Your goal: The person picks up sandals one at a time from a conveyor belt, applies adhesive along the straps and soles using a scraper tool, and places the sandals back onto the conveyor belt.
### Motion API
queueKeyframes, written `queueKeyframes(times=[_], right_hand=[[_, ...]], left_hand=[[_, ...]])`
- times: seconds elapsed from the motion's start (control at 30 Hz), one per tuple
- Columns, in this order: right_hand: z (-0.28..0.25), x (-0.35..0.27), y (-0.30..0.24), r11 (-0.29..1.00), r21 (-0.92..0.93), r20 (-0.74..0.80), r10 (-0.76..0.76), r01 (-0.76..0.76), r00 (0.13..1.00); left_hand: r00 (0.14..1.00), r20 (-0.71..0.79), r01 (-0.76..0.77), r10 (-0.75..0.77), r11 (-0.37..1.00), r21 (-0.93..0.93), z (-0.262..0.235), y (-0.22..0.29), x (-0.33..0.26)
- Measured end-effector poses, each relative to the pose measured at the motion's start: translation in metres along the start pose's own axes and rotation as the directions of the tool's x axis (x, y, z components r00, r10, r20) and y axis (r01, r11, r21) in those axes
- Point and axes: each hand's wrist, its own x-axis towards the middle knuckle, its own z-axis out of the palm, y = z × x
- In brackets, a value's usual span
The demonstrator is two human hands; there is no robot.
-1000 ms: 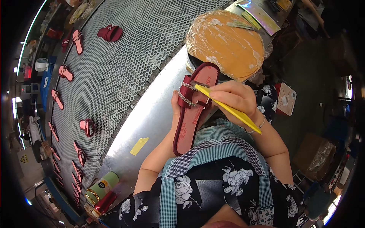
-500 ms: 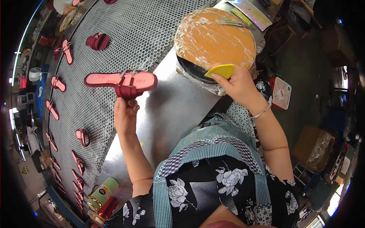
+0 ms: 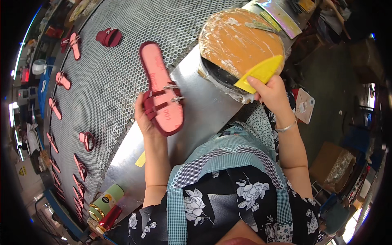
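Note:
My left hand is closed on a sandal with a pink sole, dark red edge and straps with metal trim. The sandal is held up over the bench edge, its sole facing up and its long end pointing away from me. In my right hand is a yellow spreader, gripped between thumb and fingers. It is tilted above the near rim of a round tub wrapped in clear film. An orange lid or board, smeared with whitish residue, covers most of the tub and leaves a dark gap at the near left.
A perforated metal conveyor at the left carries several pink and red sandals. Along it runs a smooth metal ledge. A green can and a dark red object stand at the lower left. Cardboard boxes are at the right.
The sandal has turned from lying crosswise to pointing away from me, and my left hand has shifted right. My right hand has lifted the spreader from the tub's gap, showing more of its blade.

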Motion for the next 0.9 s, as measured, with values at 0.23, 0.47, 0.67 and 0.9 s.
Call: queueKeyframes(times=[0.23, 0.47, 0.67, 0.9], right_hand=[[0.021, -0.039, -0.008, 0.932, 0.354, -0.008, -0.084, 0.082, 0.996], [0.029, -0.043, -0.016, 0.845, 0.416, 0.051, -0.389, 0.335, 0.920], [0.017, -0.031, -0.015, 0.845, 0.238, 0.093, -0.511, 0.480, 0.854], [0.016, -0.031, -0.018, 0.564, 0.031, 0.266, -0.801, 0.825, 0.537]], left_hand=[[0.974, 0.087, 0.206, -0.211, 0.977, 0.056, 0.049, -0.039, -0.027], [0.961, 0.177, 0.175, -0.211, 0.965, 0.195, 0.058, -0.064, -0.036], [0.959, 0.184, 0.174, -0.214, 0.962, 0.213, 0.069, -0.076, -0.034], [0.970, 0.153, 0.160, -0.190, 0.969, 0.186, 0.074, -0.082, -0.025]])
